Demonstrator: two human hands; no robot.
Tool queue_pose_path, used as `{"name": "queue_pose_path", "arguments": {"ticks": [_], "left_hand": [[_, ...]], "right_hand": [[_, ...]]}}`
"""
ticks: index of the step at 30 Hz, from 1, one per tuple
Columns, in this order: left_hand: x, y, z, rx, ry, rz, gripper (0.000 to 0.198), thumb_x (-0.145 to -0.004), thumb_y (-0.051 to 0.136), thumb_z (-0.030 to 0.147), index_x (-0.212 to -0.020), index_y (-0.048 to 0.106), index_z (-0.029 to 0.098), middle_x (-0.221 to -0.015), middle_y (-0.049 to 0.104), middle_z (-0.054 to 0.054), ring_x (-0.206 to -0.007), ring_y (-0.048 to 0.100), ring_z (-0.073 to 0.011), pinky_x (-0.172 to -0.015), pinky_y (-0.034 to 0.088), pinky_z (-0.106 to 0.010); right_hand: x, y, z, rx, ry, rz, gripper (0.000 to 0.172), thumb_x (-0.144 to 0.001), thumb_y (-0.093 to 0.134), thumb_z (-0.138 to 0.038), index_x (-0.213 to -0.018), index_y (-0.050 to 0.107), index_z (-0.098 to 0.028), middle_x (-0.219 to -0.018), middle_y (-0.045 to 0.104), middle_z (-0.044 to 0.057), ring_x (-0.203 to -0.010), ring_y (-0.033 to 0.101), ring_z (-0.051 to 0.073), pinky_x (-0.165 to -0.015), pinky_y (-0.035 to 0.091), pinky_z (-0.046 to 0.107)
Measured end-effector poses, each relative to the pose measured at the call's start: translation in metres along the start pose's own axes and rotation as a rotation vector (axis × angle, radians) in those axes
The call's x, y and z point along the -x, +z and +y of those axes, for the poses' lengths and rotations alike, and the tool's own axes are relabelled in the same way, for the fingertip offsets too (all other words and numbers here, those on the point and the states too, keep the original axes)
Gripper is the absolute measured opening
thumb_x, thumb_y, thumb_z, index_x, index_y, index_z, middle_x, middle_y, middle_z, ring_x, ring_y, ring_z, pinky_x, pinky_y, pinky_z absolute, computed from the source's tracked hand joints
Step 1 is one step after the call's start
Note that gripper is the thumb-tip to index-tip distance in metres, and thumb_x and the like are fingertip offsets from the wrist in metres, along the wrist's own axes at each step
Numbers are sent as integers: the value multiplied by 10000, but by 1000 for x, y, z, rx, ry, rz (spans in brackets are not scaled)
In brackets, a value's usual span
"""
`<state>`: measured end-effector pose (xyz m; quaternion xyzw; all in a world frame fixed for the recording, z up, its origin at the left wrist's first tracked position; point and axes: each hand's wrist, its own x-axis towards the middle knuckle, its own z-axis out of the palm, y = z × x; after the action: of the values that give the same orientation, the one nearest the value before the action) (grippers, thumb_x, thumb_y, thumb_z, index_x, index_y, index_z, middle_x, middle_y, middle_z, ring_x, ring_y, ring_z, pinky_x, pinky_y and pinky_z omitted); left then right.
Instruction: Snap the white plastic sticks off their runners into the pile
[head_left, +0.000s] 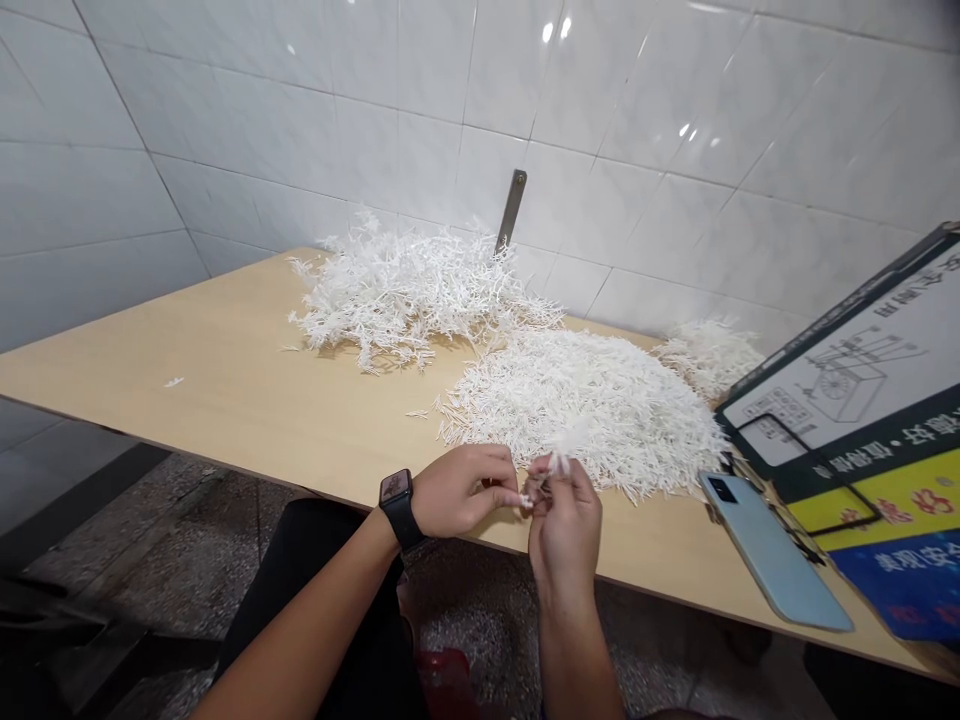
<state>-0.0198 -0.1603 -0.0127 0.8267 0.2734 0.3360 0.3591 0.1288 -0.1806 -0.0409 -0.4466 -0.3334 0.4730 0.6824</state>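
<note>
My left hand, with a black watch on its wrist, is closed in a pinch on a small white piece. Close beside it, my right hand is closed around a white branched plastic piece, whose tip sticks up between thumb and fingers. Just beyond the hands spreads a heap of small white stick-like pieces. Farther back on the left lies a looser pile of white branched pieces. Where the two hands meet, the fingers partly hide what they hold.
A pale wooden tabletop runs along a tiled wall. A metal strip rises behind the piles. To the right are a light blue phone, a printed box and another small white heap. One stray white piece lies left.
</note>
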Motion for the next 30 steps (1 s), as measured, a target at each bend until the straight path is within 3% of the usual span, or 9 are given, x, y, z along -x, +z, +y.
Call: {"name": "queue_pose_path", "arguments": {"ticks": [4, 9, 12, 15, 18, 20, 23, 27, 30], "left_hand": [[1, -1, 0, 40, -9, -29, 208, -875, 556, 271, -742, 673, 163, -750, 613, -41, -726, 564, -145, -698, 431, -242], [-2, 3, -7, -140, -161, 211, 203, -891, 498, 227, -869, 694, 176, -830, 691, -48, -781, 609, -165, -717, 434, -260], [-1, 5, -13, -111, -254, 386, 197, -886, 504, 246, -927, 686, 183, -813, 704, -32, -734, 625, -154, -686, 454, -255], [0, 4, -17, -41, -329, 573, 281, -888, 501, 274, -1128, 622, 192, -774, 694, -17, -663, 624, -143, -641, 482, -254], [-1, 1, -17, -69, -295, 654, 344, -889, 500, 271, -1214, 594, 207, -1094, 684, -72, -974, 639, -188, -801, 509, -293], [-2, -1, -15, -135, -232, 641, 300, -902, 485, 281, -1135, 659, 208, -1282, 599, -81, -1183, 544, -219, -969, 447, -345], [-3, -2, -12, -147, -156, 538, 302, -911, 485, 323, -1113, 681, 212, -1311, 585, -77, -1235, 506, -228, -1069, 361, -385], [-2, 1, -9, -102, -79, 330, 349, -867, 564, 381, -1146, 662, 195, -1264, 621, -96, -1200, 531, -243, -1039, 379, -374], [-1, 2, -8, -89, -88, 289, 286, -864, 559, 389, -929, 718, 162, -1041, 711, -99, -987, 628, -227, -886, 452, -314]], "right_hand": [[0, 1, -4, -99, 58, 36, 187, -783, 634, -364, -780, 547, -199, -692, 520, -26, -472, 389, 63, -452, 302, 213], [3, 1, 1, 21, 19, -40, 282, -820, 622, -401, -973, 627, -164, -688, 554, -2, -541, 415, 87, -500, 329, 225], [4, 0, 4, 92, 3, -101, 356, -848, 592, -399, -1121, 588, -171, -657, 553, -12, -565, 438, 108, -537, 361, 241], [4, -1, 6, 151, 9, -165, 324, -868, 565, -401, -1097, 594, -174, -648, 549, -18, -566, 447, 111, -549, 373, 246], [4, 0, 6, 246, 16, -201, 303, -866, 560, -436, -975, 631, -162, -606, 516, -29, -538, 438, 105, -525, 363, 238], [5, 1, 4, 335, 11, -207, 323, -867, 542, -469, -864, 630, -158, -554, 480, -39, -513, 429, 106, -506, 356, 236], [7, 4, 0, 458, -16, -240, 410, -890, 474, -501, -645, 534, -177, -482, 435, -46, -477, 425, 110, -507, 362, 244], [8, 6, 0, 611, -88, -307, 437, -897, 448, -468, -557, 438, -193, -481, 450, -30, -486, 427, 117, -500, 330, 246], [10, 6, 3, 731, -163, -344, 372, -894, 460, -404, -595, 471, -183, -520, 471, -23, -517, 418, 122, -501, 294, 244]]}}
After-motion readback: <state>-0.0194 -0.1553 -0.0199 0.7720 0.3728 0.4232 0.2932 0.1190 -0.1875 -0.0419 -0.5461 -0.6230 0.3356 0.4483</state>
